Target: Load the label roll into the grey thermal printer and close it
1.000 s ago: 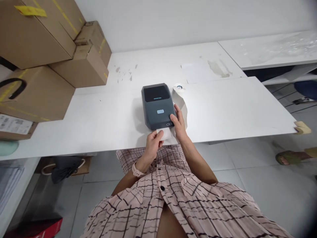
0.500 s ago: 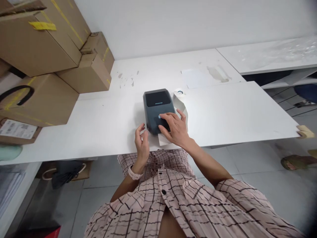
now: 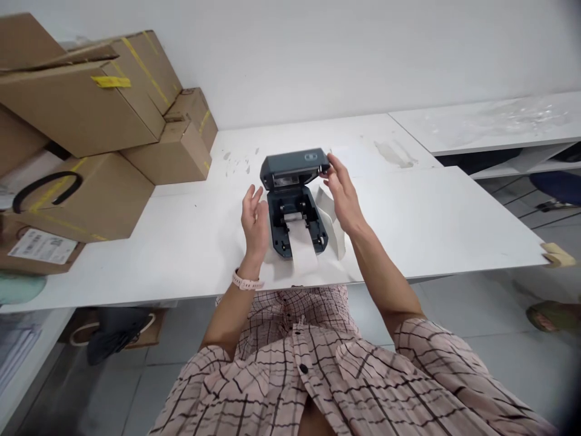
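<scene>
Shirt (image 3: 267, 396): loose, pale pink, thin woven look, uneven black grid lines, plenty of creases. Front strip carries dark round buttons (image 3: 304, 368), running down the middle. Neck opening sits at the bottom edge of view. Sleeves (image 3: 420, 345) wide, ending around the elbows, same check. Lap cloth (image 3: 329, 310) matches the pattern; can't tell if it's a separate garment. Left wrist: pale pink strap (image 3: 247, 282) with a row of small slots. Left hand (image 3: 255, 227) and right hand (image 3: 346, 197) both bare.
</scene>
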`<state>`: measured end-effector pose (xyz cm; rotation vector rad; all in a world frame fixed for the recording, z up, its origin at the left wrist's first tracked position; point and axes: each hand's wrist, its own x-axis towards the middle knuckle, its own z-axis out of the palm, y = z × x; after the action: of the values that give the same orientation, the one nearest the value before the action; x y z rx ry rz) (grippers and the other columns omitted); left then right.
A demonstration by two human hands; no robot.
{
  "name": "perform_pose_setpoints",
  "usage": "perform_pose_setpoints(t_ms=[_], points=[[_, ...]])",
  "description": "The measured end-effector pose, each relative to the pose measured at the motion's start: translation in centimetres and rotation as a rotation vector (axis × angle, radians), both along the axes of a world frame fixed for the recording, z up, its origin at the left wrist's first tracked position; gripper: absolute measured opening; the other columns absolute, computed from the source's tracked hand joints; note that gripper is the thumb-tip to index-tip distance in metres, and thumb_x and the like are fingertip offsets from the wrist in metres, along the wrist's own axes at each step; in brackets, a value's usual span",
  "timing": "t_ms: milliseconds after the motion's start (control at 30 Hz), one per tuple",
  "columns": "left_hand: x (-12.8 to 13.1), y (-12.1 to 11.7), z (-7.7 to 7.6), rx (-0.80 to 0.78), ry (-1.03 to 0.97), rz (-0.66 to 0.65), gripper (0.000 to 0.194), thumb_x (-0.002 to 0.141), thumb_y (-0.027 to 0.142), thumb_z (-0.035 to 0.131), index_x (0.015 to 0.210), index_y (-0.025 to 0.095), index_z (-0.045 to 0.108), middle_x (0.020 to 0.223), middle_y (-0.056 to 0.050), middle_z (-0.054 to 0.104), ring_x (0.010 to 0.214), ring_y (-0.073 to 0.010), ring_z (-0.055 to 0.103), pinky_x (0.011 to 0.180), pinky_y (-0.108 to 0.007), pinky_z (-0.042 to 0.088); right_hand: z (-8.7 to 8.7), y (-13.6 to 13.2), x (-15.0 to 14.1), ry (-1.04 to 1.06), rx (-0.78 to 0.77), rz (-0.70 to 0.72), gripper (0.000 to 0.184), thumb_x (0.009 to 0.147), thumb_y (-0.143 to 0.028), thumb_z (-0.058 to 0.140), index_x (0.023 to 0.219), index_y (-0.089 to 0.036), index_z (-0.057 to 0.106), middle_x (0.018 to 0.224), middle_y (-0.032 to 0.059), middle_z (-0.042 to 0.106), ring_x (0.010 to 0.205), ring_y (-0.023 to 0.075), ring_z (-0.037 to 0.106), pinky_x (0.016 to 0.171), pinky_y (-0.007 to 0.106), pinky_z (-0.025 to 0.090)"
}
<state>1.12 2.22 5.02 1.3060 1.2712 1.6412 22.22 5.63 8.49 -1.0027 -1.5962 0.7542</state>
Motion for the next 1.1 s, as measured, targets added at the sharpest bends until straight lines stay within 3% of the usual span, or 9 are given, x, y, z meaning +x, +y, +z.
perform_pose_setpoints(t_ms=[200, 300, 400, 500, 600, 733, 867, 967, 1100], points=[[0.0, 3.3, -4.4, -0.337, 0.108, -0.007, 0.068, 0.087, 0.035, 0.069, 0.15, 0.026, 0.046, 0.162, -0.015, 0.047, 0.153, -0.0324, 0.041, 0.123, -0.054, 0.035, 0.3, 9.6, -1.6, -0.251, 0.121, -0.084, 0.087, 0.096, -0.083, 0.025, 0.167, -0.039, -0.001, 0.17, 0.0068, 0.032, 0.145, 0.0344, 0.046, 0.115, 0.057, 0.044], [0.5, 3.0, -4.9, -0.368, 0.161, -0.011, 0.07, 0.082, 0.03, 0.071, 0.148, 0.026, 0.048, 0.155, -0.015, 0.054, 0.147, -0.0332, 0.047, 0.121, -0.055, 0.037, 0.7, 12.0, -2.0, -0.353, 0.147, -0.111, 0.088, 0.096, -0.081, 0.032, 0.167, -0.041, -0.004, 0.171, 0.004, 0.029, 0.142, 0.035, 0.047, 0.112, 0.056, 0.045], [0.8, 2.6, -4.5, -0.363, 0.195, 0.012, 0.07, 0.08, 0.028, 0.072, 0.146, 0.026, 0.049, 0.153, -0.015, 0.055, 0.144, -0.0345, 0.05, 0.119, -0.056, 0.038, 1.3, 10.9, -2.4, -0.417, 0.253, -0.14, 0.076, 0.101, -0.07, 0.035, 0.167, -0.035, 0.016, 0.169, 0.005, 0.035, 0.145, 0.0374, 0.041, 0.116, 0.058, 0.04], [0.9, 2.5, -4.2, -0.343, 0.211, 0.05, 0.065, 0.079, 0.027, 0.072, 0.142, 0.026, 0.054, 0.148, -0.013, 0.06, 0.14, -0.034, 0.054, 0.117, -0.055, 0.04, 1.1, 8.0, -3.0, -0.568, 0.34, -0.125, 0.05, 0.107, -0.044, 0.032, 0.145, -0.022, 0.057, 0.144, 0.0125, 0.062, 0.134, 0.0374, 0.05, 0.112, 0.057, 0.042], [0.9, 2.6, -4.3, -0.376, 0.243, 0.102, 0.058, 0.078, 0.027, 0.072, 0.134, 0.025, 0.059, 0.138, -0.012, 0.068, 0.132, -0.0336, 0.06, 0.114, -0.053, 0.043, 0.1, 5.8, -4.0, -0.953, 0.256, 0.057, 0.04, 0.1, -0.019, 0.038, 0.116, -0.012, 0.074, 0.117, 0.0197, 0.074, 0.117, 0.0372, 0.062, 0.101, 0.052, 0.047], [0.6, 2.9, -4.4, -0.405, 0.342, 0.119, 0.057, 0.077, 0.017, 0.066, 0.133, 0.026, 0.063, 0.129, -0.01, 0.075, 0.129, -0.034, 0.064, 0.115, -0.053, 0.043, -1.4, 5.5, -5.5, -1.298, 0.02, 0.394, 0.03, 0.092, -0.012, 0.052, 0.109, -0.012, 0.077, 0.104, 0.019, 0.078, 0.108, 0.0334, 0.07, 0.105, 0.047, 0.042], [0.2, 3.1, -4.5, -0.405, 0.418, 0.112, 0.064, 0.076, 0.01, 0.061, 0.139, 0.021, 0.062, 0.134, -0.013, 0.073, 0.133, -0.0358, 0.063, 0.117, -0.053, 0.042, -1.7, 6.6, -6.2, -1.268, -0.072, 0.564, 0.032, 0.092, -0.015, 0.055, 0.116, -0.017, 0.076, 0.112, 0.015, 0.079, 0.103, 0.0306, 0.073, 0.09, 0.04, 0.051], [0.2, 3.0, -4.5, -0.397, 0.401, 0.116, 0.067, 0.076, 0.01, 0.061, 0.141, 0.022, 0.061, 0.136, -0.012, 0.072, 0.133, -0.0358, 0.063, 0.117, -0.055, 0.042, -0.8, 7.5, -5.8, -1.203, -0.114, 0.721, 0.042, 0.086, -0.011, 0.059, 0.124, -0.021, 0.073, 0.121, 0.0091, 0.078, 0.102, 0.0245, 0.073, 0.084, 0.033, 0.055], [0.3, 2.7, -4.5, -0.37, 0.367, 0.113, 0.065, 0.077, 0.013, 0.061, 0.141, 0.025, 0.062, 0.137, -0.01, 0.072, 0.132, -0.0361, 0.063, 0.116, -0.056, 0.043, 1.1, 7.7, -2.9, -0.824, -0.213, 0.945, 0.049, 0.084, -0.023, 0.067, 0.133, -0.021, 0.068, 0.12, 0.009, 0.076, 0.099, 0.0224, 0.072, 0.082, 0.035, 0.058]])
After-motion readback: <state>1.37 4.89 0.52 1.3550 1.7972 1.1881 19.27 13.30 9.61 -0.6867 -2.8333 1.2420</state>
